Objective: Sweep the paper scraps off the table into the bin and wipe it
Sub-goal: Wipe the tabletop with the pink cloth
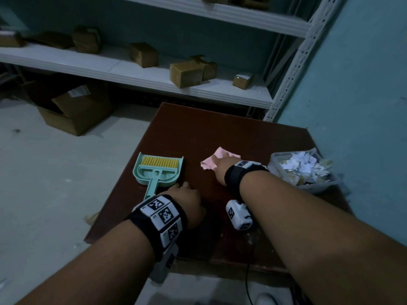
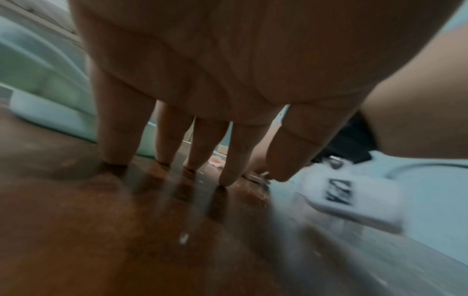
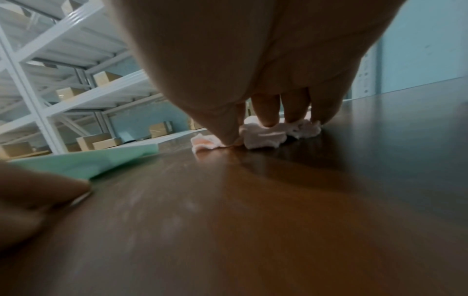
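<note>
Both of your hands are down on the dark brown table (image 1: 242,133). Your right hand (image 1: 222,167) lies over a crumpled pink cloth (image 1: 210,162), fingers (image 3: 267,112) stretched forward and pressing it flat against the wood rather than curling round it. Your left hand (image 1: 187,199) sits nearer you, its fingers (image 2: 121,128) straight and spread, tips touching the tabletop and holding nothing. Just beside that hand lies a mint-green dustpan (image 1: 159,172) with a yellow-bristled brush (image 1: 159,162) nested in it, handle pointing toward you. At the table's right edge stands a clear plastic bin (image 1: 308,188), filled with paper scraps (image 1: 301,165). Behind the table, white shelving (image 1: 154,73) carries several cardboard boxes (image 1: 186,74).
</note>
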Demonstrator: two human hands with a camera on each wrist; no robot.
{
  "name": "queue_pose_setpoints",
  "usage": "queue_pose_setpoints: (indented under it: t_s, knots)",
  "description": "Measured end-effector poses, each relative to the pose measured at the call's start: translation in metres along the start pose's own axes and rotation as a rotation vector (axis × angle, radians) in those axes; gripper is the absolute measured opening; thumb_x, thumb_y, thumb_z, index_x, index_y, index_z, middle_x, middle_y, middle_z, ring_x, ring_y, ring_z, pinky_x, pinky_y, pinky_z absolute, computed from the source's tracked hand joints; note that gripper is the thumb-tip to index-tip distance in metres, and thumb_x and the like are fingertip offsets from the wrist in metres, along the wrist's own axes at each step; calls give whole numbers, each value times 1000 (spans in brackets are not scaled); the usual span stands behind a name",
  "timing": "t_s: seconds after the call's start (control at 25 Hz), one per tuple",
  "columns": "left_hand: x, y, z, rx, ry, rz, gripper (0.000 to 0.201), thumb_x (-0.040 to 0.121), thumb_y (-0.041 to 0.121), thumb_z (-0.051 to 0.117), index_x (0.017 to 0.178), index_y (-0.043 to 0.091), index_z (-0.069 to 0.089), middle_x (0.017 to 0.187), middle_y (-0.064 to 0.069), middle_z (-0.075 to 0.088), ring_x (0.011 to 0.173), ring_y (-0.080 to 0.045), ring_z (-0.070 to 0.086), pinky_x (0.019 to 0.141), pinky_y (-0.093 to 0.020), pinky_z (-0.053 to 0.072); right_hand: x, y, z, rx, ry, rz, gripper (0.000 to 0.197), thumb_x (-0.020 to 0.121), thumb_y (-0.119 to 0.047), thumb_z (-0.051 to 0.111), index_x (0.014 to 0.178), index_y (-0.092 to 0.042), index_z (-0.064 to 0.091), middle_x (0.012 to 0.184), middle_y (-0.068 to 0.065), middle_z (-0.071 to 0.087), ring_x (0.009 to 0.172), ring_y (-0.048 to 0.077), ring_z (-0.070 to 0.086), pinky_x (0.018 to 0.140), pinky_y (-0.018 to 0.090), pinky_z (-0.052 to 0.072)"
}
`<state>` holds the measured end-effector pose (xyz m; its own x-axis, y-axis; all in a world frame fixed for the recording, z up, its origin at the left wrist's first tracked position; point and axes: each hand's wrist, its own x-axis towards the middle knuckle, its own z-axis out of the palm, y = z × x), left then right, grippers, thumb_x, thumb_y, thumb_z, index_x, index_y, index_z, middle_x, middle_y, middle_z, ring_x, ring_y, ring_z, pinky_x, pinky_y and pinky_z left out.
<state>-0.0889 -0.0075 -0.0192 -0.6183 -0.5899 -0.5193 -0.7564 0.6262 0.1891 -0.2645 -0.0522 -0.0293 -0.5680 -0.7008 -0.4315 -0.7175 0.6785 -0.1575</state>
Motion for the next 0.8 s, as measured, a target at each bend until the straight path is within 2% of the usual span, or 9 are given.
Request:
queue_pose_setpoints:
  t_s: [0.04,0.08,0.12,0.16,0.2,0.32,0.44,0.64,0.8]
  knots:
    - [0,0,-1,2,-2,-3,62,93,56,43,146,25,51,149,-11,42,139,-36,40,115,-51,38,-10,11,0,-16,32,-9,46,76,-44,73,111,-13,76,97,16,75,85,34,72,87,43,59]
    - [0,1,-1,6,-6,-6,62,93,56,43,146,26,51,148,-11,43,138,-36,41,115,-51,38,-21,25,1,-60,34,-51,50,86,-42,68,129,-16,71,118,19,71,104,38,70,95,45,57]
    - [0,2,-2,10,-6,-10,61,93,56,43,145,27,52,147,-11,44,137,-36,42,114,-50,38,-32,39,4,-139,21,-116,54,96,-39,60,147,-20,58,142,21,59,125,41,60,102,47,52]
    - [0,3,-2,18,-3,-15,60,92,57,43,144,28,53,146,-11,45,136,-36,44,114,-50,39,-42,52,9,-239,-13,-173,55,103,-36,53,156,-25,45,158,19,43,139,41,49,104,48,48]
    - [0,5,-3,24,-3,-19,59,92,57,44,142,28,54,146,-12,46,135,-36,44,114,-50,39,-54,64,11,-324,-44,-221,55,106,-35,47,160,-28,36,165,18,31,145,40,41,104,48,47]
    - [-3,12,-6,38,-16,-54,55,96,55,45,142,27,55,146,-12,45,136,-35,45,112,-50,41,-85,93,19,-392,-125,-294,55,110,-41,32,163,-35,16,174,14,3,156,40,17,116,57,38]
    - [-6,17,-8,51,-24,-76,55,99,53,43,146,26,52,150,-12,42,139,-35,43,113,-49,40,-126,125,30,-356,-164,-334,59,112,-43,31,166,-37,8,176,10,-9,162,32,-4,127,54,23]
    - [-8,21,-9,76,-56,-103,54,102,48,41,149,23,49,155,-13,38,142,-36,40,115,-50,39,-186,154,45,-332,-147,-383,67,106,-50,43,166,-36,17,176,11,-3,163,30,1,131,45,15]
    - [-10,23,-11,90,-31,-104,54,103,48,39,149,21,50,155,-13,40,140,-35,42,114,-49,40,-205,152,52,-320,-23,-424,72,102,-63,42,164,-30,27,176,11,0,162,30,1,131,45,9]
